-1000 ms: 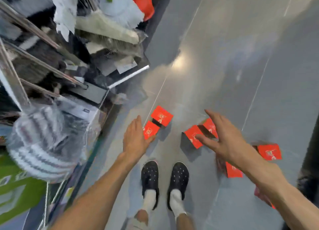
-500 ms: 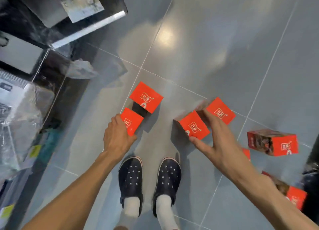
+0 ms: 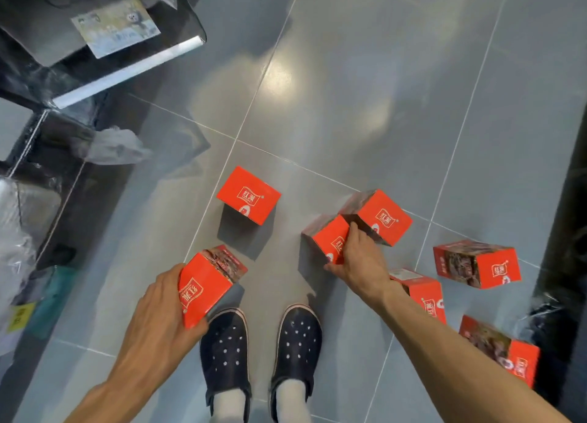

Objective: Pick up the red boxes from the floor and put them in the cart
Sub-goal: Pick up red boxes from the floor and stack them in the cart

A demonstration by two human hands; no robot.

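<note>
1. Since a moment ago, the left hand (image 3: 162, 314) has tilted a red box (image 3: 206, 287) off the floor (image 3: 349, 89), gripping it.
2. The right hand (image 3: 359, 257) clamps a second box (image 3: 327, 238).
3. Light, stiff cardboard; hold opposite faces.
4. Five more boxes lie nearby.

floor: grey tiles (image 3: 365, 104) | shoes: dark clogs (image 3: 298, 343) | socks: white (image 3: 293, 397)

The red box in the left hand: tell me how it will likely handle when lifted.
The red box is probably light, since the left hand alone tilts it. Its flat faces and sharp edges suggest stiff cardboard that should hold shape and not roll. The printed surface looks glossy, so it may slip in a loose hold.
</note>
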